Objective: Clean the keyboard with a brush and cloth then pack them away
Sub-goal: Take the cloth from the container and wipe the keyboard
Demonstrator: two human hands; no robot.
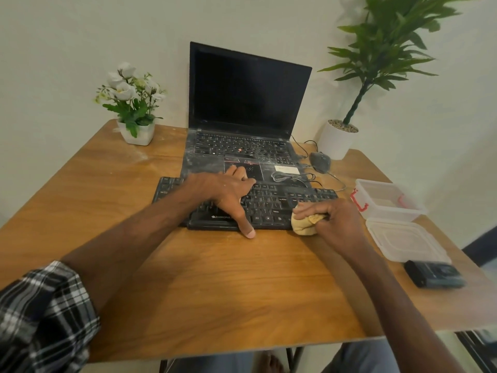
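Head view, nearest first: my plaid sleeve [40, 313] was rolled back on the left arm, I'd judge to keep it off the keys. Both forearms reached out over the wooden table [215, 292]. A flat dark object [434, 273] lay near the right edge. It may have been the brush, but I couldn't tell.

My left hand [223, 191] lay spread flat across the middle of the black keyboard [271, 205], fingers straight and holding nothing. The thumb hooked over the front edge onto the wood. That was to pin the board so it wouldn't slide under the wiping.

My right hand [338, 219] was curled tight round a bunched yellow cloth [304, 227]. It pressed the wad at the keyboard's front right corner, where the lower keys meet the frame. Balling it up gave a firm pad to rub with.

Just right of that hand the clear lid [403, 238] lay off its box. Behind it stood the clear container [390, 214] with red clips, open. I took it to be waiting for the pack-away.

Beyond the keyboard stood the open laptop [250, 98], its palm rest dusty. A wired mouse [320, 160] lay beside it. At the wall were a pot of white flowers [137, 133] on the left and a leafy plant [387, 44] on the right.
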